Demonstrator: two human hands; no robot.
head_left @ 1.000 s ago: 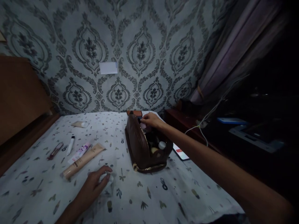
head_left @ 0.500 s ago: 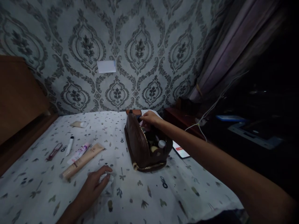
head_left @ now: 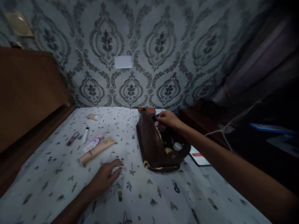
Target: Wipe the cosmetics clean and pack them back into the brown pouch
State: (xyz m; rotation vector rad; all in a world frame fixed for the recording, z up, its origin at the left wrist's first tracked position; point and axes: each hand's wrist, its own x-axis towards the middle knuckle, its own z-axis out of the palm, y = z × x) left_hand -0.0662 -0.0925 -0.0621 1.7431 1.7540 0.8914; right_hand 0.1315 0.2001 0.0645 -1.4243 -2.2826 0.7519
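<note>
A brown bag (head_left: 150,140) with a gold zipper stands unzipped on the patterned sheet (head_left: 140,199), small items such as a white-capped container (head_left: 177,146) inside. My right hand (head_left: 169,119) is at the bag's far opening, fingers pinched on something dark that I cannot make out. My left hand (head_left: 108,175) rests on the sheet, its thumb and fingers curved around a clear, crinkled wrapper (head_left: 118,172). Left of the bag lie a beige tube (head_left: 97,151), a pink-and-white tube (head_left: 93,142), a white tube with a black cap (head_left: 85,135) and a reddish clear tube (head_left: 73,138).
A small beige tube (head_left: 92,117) lies farther back. Beside the bag on the right is a lit phone or tablet (head_left: 199,157). A wooden cabinet (head_left: 30,93) stands left, a patterned wall behind. White cables (head_left: 238,115) hang at the right.
The camera view has turned left, so everything appears shifted right. My right hand stays at the bag's far opening, with something dark now showing at its fingertips. My left hand stays on the wrapper.
</note>
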